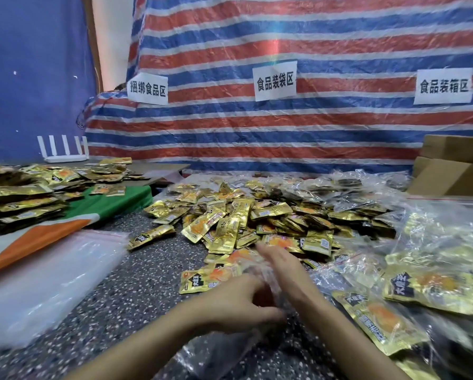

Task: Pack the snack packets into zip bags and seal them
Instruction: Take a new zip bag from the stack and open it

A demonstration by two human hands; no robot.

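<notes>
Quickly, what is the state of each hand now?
Left hand: grips the clear zip bag.
Right hand: open, fingers straight, over the snack packets.

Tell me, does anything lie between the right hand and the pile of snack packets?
Nothing visible does: the right hand reaches the near edge of the snack packets. The left hand grips the zip bag.
</notes>
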